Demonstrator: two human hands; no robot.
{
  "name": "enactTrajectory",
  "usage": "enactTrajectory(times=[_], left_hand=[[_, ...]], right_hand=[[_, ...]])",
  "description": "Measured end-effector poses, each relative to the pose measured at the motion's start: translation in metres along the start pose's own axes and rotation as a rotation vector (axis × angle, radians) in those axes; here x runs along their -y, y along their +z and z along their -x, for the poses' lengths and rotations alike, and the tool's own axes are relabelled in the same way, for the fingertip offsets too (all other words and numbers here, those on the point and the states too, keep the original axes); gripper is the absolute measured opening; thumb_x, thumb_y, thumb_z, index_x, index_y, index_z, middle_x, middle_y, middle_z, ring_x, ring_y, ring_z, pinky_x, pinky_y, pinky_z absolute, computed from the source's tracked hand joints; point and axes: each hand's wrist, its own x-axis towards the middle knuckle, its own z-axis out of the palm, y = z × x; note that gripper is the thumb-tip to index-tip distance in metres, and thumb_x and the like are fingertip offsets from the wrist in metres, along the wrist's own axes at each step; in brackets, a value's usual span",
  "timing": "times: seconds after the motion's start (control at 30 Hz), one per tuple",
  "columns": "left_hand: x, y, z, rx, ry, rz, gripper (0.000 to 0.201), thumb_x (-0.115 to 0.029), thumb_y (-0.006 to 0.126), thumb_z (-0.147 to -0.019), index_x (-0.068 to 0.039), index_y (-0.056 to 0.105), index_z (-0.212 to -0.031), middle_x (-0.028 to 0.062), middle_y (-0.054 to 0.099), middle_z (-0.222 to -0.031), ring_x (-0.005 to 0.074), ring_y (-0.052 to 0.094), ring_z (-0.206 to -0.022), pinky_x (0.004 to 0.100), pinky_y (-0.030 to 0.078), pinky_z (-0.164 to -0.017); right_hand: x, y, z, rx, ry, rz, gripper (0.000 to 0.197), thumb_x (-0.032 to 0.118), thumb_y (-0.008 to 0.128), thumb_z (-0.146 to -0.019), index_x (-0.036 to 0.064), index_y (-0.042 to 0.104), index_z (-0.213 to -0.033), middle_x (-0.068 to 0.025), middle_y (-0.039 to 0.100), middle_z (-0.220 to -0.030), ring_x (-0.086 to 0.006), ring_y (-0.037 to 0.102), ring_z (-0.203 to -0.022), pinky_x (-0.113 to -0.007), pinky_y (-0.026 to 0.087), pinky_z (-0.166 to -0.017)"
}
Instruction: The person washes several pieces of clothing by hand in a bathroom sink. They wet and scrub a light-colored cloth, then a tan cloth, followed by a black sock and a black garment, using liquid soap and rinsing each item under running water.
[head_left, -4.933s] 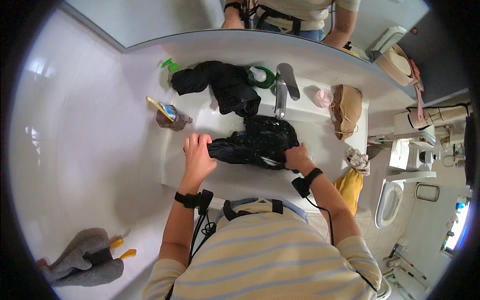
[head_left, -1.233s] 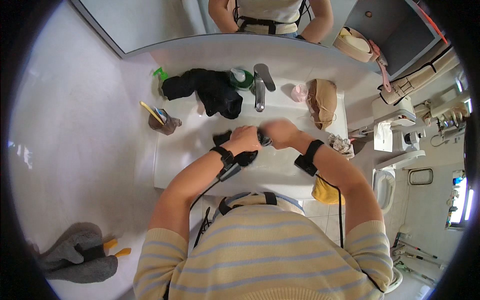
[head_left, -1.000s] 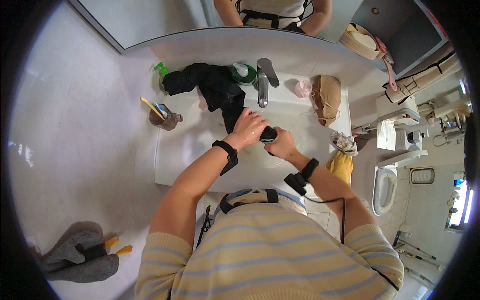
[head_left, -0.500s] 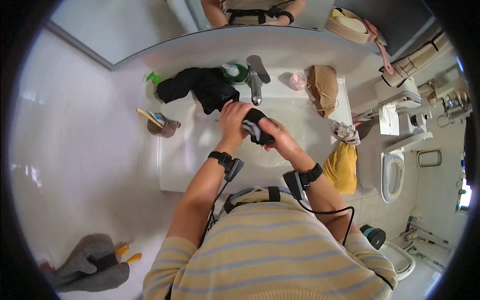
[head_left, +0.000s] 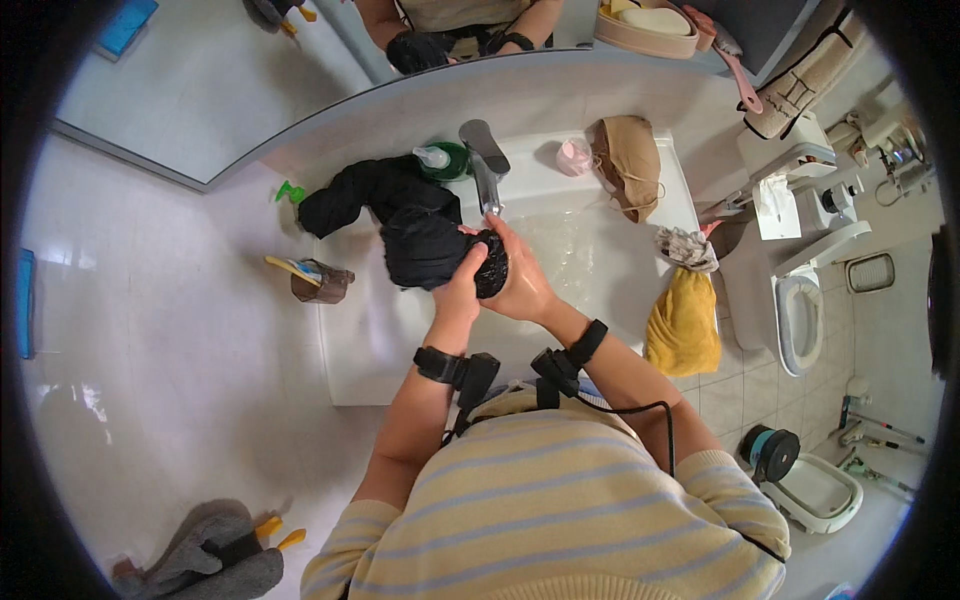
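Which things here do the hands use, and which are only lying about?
In use:
black fabric bundle held between left hand and right hand
white rectangular sink beneath

Apparently lying about:
brown translucent cup
brown drawstring bag
yellow fabric bundle
grey fabric item with yellow tabs

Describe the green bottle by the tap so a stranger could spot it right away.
Find the white sink below the mirror, then the silver tap at its back edge. Just left of the tap is the green bottle, with black cloth lying to its left. Its whitish pump top sets it apart from the bright green pump farther left.
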Motion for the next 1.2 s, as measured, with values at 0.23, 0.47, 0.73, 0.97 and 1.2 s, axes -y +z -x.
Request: enactTrajectory(times=[0.23,0.47,0.73,0.97,1.2], left_hand=[[-0.025,-0.014,-0.004,0.293,-0.091,0.067,0.033,0.001,0.061,-0.066,-0.009,0.048,-0.094,0.0039,0.05,-0.09,0.0206,0.049,-0.095,0.0362,0.037,-0.095],[-0.026,-0.021,0.001,0.447,-0.159,-0.243,0.026,-0.003,0.067,-0.071,-0.007,0.055,-0.095,0.0038,0.056,-0.094,0.0185,0.053,-0.095,0.0361,0.038,-0.095],[-0.014,-0.029,-0.01,0.023,-0.056,-0.182,0.02,0.001,0.065,-0.072,-0.004,0.061,-0.091,0.0045,0.061,-0.091,0.0165,0.058,-0.088,0.0296,0.045,-0.083],[-0.018,-0.031,-0.012,-0.196,0.023,-0.038,0.022,0.002,0.063,-0.074,-0.002,0.063,-0.096,0.0059,0.062,-0.095,0.0171,0.06,-0.088,0.0297,0.048,-0.082],[-0.027,-0.042,-0.004,-0.214,0.04,-0.038,0.02,0.006,0.064,-0.071,-0.002,0.06,-0.089,0.0038,0.06,-0.091,0.0146,0.058,-0.083,0.0269,0.049,-0.076]], right_hand=[[-0.002,-0.01,-0.015,0.347,0.175,-0.164,0.071,0.01,0.078,-0.053,0.0031,0.048,-0.118,-0.0157,0.061,-0.1,-0.0308,0.06,-0.091,-0.037,0.048,-0.081],[-0.035,-0.007,-0.001,0.512,0.413,-0.298,0.083,0.009,0.081,-0.053,-0.0009,0.042,-0.125,-0.0109,0.055,-0.113,-0.0199,0.052,-0.104,-0.032,0.041,-0.093],[-0.04,0.015,0.024,0.295,0.35,-0.739,0.109,0.005,0.082,-0.062,0.0082,0.01,-0.144,-0.0123,0.034,-0.139,-0.0232,0.041,-0.121,-0.035,0.038,-0.099],[-0.15,0.005,0.073,0.479,0.71,-0.38,0.029,0.013,0.062,-0.086,-0.003,0.055,-0.109,-0.0111,0.058,-0.109,-0.0189,0.054,-0.1,-0.033,0.043,-0.088],[-0.083,-0.048,0.03,0.329,0.705,-0.485,0.016,0.019,0.05,-0.089,0.0054,0.057,-0.091,-0.0031,0.058,-0.095,-0.0132,0.054,-0.094,-0.03,0.043,-0.087]])
